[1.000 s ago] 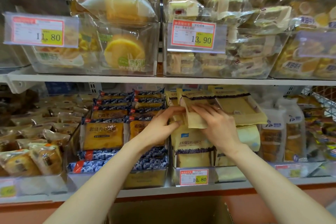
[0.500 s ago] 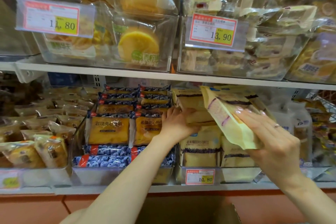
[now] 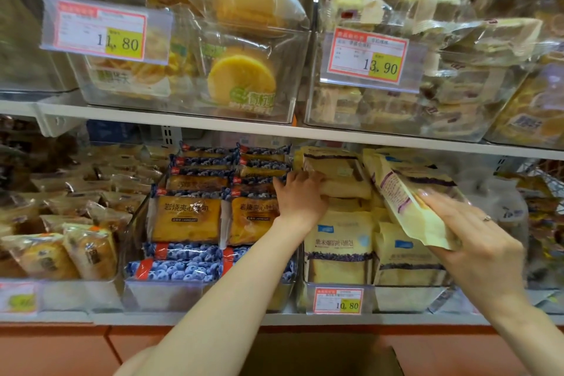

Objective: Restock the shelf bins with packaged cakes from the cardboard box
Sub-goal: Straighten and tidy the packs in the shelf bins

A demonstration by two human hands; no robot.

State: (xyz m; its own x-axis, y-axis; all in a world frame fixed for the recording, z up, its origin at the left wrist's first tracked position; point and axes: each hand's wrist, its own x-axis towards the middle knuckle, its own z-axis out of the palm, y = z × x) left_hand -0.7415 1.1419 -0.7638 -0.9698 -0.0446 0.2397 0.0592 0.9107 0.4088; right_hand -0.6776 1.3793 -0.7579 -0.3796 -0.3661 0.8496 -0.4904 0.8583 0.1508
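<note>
The right hand (image 3: 476, 241) pinches a tilted yellow cake pack (image 3: 406, 201), fingers lying on top, while the left hand (image 3: 300, 192) curls its fingers round a stacked pack (image 3: 341, 180).

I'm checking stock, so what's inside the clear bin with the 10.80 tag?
In the clear bin, upright yellow packs fill the front, flat packs lie on top, and the left hand grips one. Those packs cover the bin's back and floor.
</note>
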